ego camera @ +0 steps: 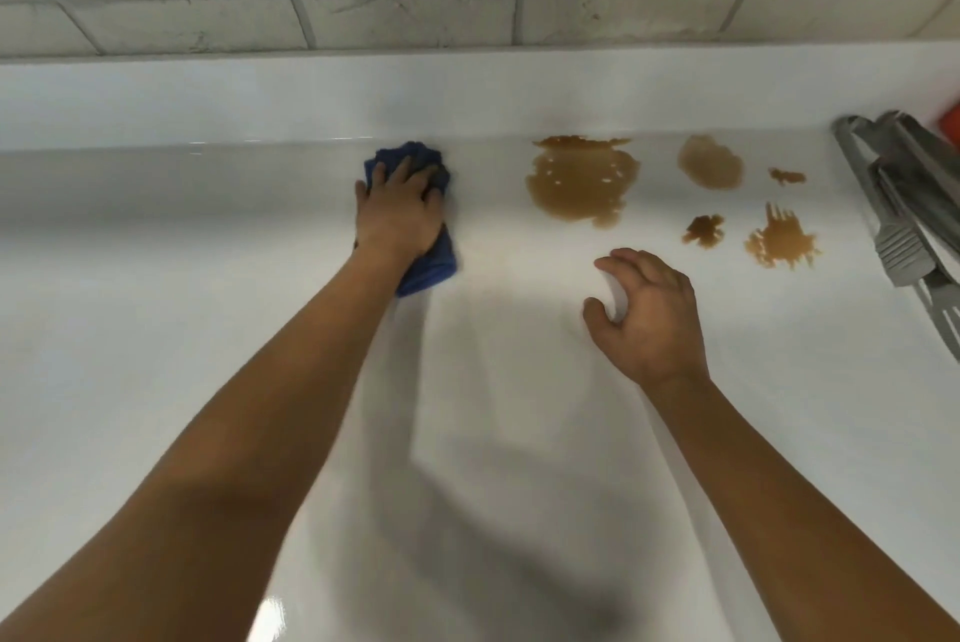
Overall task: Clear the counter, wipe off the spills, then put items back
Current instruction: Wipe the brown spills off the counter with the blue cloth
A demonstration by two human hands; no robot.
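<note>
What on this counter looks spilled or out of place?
Five brown liquid puddles sit unwiped on the white counter, the largest near the backsplash, smaller ones rightward. The left hand presses the blue cloth well left of them.

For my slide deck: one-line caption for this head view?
Left hand presses blue cloth on white counter; brown spills remain unwiped.
</note>
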